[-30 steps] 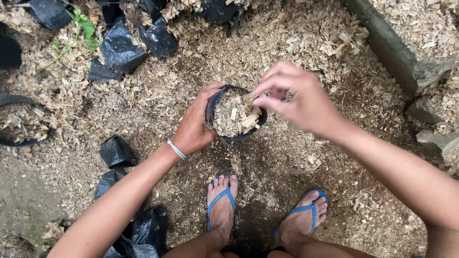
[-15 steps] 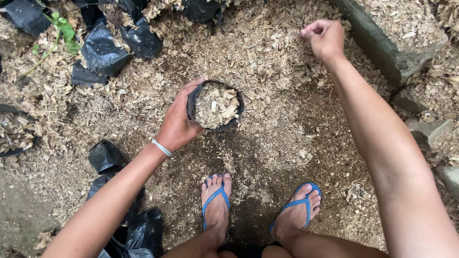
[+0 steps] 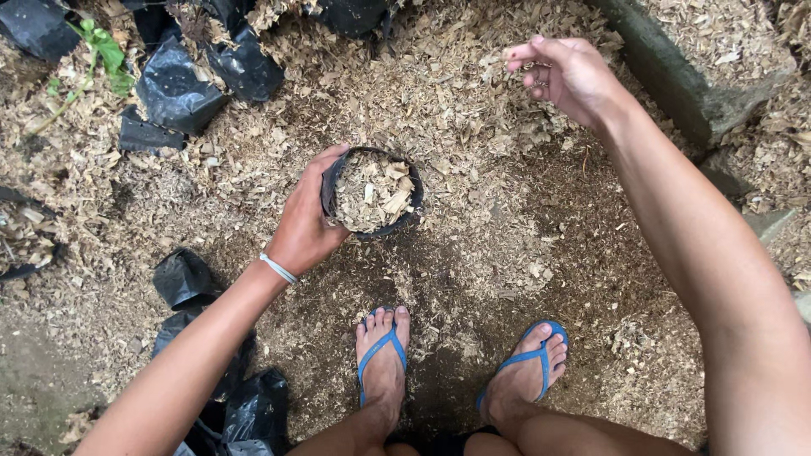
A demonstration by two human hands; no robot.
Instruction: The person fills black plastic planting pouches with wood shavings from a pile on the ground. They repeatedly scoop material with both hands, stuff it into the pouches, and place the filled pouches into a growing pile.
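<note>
**While the Bag Is Held, a Hand Is Lifted Away**

While the small black bag (image 3: 384, 230) is kept standing on the ground, it is gripped at its rim by the left hand (image 3: 304, 228), with the fingers wrapped round its left side. The bag is seen nearly full of pale wood shavings (image 3: 372, 190). Just below the bag, two feet in blue flip-flops (image 3: 382, 350) are planted on dark soil. Up and to the right of the bag, well apart from it, the right hand (image 3: 570, 78) is held in the air over the loose shavings on the ground (image 3: 473, 127). Its fingers are curled and its thumb is pressed to its first finger. Whether any shavings are pinched inside cannot be told. Up and to the left of the bag, empty black bags (image 3: 173, 84) are piled.

The filling of the bag looks to be the step in hand, and it seems almost done. For more shavings to be dropped in, the right hand would need to be brought over the bag's open mouth and its fingers spread.

Half a second ago, the right hand was pressed down as a fist on the shavings. Now it is raised and loosened. The bag has been kept in the same grip.
</note>
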